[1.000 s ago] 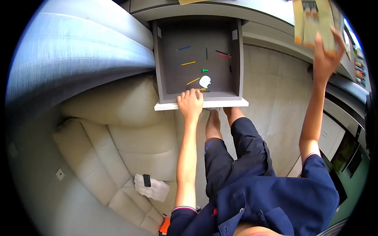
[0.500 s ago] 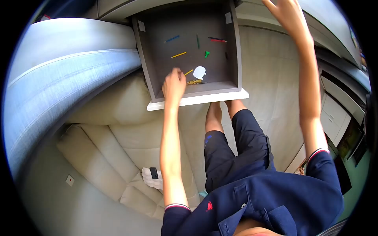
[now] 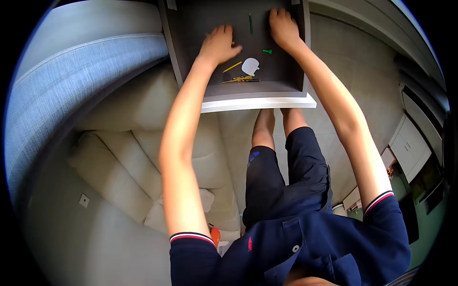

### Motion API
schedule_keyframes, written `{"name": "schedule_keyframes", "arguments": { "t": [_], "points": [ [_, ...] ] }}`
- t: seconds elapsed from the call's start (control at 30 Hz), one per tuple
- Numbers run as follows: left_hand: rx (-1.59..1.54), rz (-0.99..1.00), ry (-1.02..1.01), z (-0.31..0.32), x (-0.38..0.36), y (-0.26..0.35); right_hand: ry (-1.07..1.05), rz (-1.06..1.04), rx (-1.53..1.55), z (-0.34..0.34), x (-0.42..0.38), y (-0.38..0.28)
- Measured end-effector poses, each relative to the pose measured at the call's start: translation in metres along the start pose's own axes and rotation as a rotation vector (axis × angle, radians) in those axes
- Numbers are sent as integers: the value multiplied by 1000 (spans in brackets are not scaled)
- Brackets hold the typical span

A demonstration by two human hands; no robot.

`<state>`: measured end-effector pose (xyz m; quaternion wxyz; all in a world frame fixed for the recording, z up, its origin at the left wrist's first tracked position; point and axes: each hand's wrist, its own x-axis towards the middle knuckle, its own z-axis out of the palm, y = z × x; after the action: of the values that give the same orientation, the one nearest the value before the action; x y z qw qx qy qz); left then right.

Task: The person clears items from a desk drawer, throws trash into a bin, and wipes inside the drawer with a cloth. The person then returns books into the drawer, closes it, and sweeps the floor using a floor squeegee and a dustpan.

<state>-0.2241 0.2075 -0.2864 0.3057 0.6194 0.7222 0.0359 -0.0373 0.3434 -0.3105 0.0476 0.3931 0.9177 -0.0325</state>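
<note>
My left hand (image 3: 219, 46) is low in the grey drawer (image 3: 241, 96), its thumb held apart from the fingers. A bit of yellow, likely a pencil, shows beside its thumb. My right hand (image 3: 285, 29) reaches into the drawer by the right wall, fingers bent downward and somewhat apart; what lies under them is hidden. Between the hands is a dark green pencil (image 3: 251, 23). A small green piece (image 3: 267, 51) lies below my right hand. Nearer the front are a yellow pencil (image 3: 232, 66), a flat white rounded shape (image 3: 249, 67) and slim gold and black items (image 3: 238, 79).
The drawer's white front edge (image 3: 257, 103) faces my legs. A blue fabric surface (image 3: 90, 62) stands at the left. Below it is a beige sofa (image 3: 124, 171); an orange object (image 3: 215, 236) shows by my left sleeve.
My right hand has come down from the upper right into the drawer, where the red and black pencils were. My left hand has moved farther in, over the other yellow pencil. The view has shifted.
</note>
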Motion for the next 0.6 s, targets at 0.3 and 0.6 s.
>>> {"name": "schedule_keyframes", "arguments": {
  "t": [0.3,0.6],
  "points": [
    [-2,-21,-39,-3,-62,-9,-97,-65,76,6,-15,10],
    [42,-43,-84,26,-88,-27,-203,-224,-42,-6,-22,10]
  ]
}}
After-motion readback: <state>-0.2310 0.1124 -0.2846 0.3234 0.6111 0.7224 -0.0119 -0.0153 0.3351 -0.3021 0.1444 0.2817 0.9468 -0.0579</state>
